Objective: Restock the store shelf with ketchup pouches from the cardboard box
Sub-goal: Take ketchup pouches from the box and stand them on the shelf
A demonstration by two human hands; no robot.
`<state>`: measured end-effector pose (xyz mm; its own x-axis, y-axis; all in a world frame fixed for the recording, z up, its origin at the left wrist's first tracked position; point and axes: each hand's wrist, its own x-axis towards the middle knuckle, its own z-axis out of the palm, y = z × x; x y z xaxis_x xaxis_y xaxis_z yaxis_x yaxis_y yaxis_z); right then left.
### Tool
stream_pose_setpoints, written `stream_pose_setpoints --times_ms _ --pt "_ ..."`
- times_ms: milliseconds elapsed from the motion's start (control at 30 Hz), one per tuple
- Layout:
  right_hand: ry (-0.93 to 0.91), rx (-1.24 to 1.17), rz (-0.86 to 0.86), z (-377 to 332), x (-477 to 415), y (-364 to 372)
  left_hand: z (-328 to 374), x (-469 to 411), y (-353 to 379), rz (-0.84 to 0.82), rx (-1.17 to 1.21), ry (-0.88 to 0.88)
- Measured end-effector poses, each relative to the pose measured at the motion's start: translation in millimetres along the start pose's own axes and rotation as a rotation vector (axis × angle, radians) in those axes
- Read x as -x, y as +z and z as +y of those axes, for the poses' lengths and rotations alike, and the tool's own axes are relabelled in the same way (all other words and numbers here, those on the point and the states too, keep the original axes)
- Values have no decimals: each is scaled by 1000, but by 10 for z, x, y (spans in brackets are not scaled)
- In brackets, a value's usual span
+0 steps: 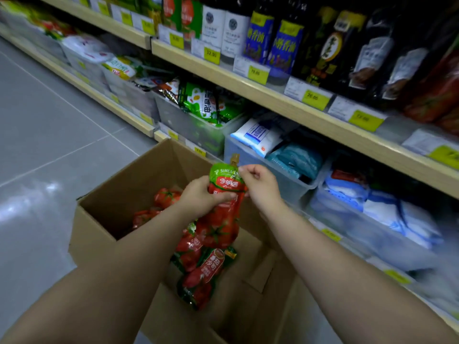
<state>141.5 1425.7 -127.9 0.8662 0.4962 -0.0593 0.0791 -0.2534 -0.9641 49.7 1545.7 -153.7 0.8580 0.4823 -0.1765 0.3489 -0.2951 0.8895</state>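
Both hands on one ketchup pouch (224, 207) above the cardboard box (119, 194).
Left hand (201, 197) grips its middle; right hand (258, 184) pinches the top corner.

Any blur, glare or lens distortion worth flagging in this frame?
Head view: wide-angle bending slants the shelf edge; the bagged goods at lower right smear with blur; soft glare sits on the floor at left; the dark bottles at upper right are dim; the ketchup pouch, gripped by the left hand and pinched by the right hand, is fairly readable.

left grip (200, 194): bare | right grip (260, 186): bare | forearms (139, 244): bare
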Motion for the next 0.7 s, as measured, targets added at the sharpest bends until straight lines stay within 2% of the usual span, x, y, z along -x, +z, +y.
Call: stream_pose_setpoints --times_ms 67,200,367,600,700 --pt "-62 -35 55 -126 24 -237 315 -29 92 63 38 76" --pt "-81 65 2 -273 173 -718 868 -68 237 151 269 96" --pt "-23 213 -139 -541 317 -1356 1464 -21 468 126 256 145" --pt "-30 120 173 -731 549 -2297 2273 92 1110 -165 341 175" --pt "-5 72 286 -812 615 -2704 2619 175 1376 -252 368 240"
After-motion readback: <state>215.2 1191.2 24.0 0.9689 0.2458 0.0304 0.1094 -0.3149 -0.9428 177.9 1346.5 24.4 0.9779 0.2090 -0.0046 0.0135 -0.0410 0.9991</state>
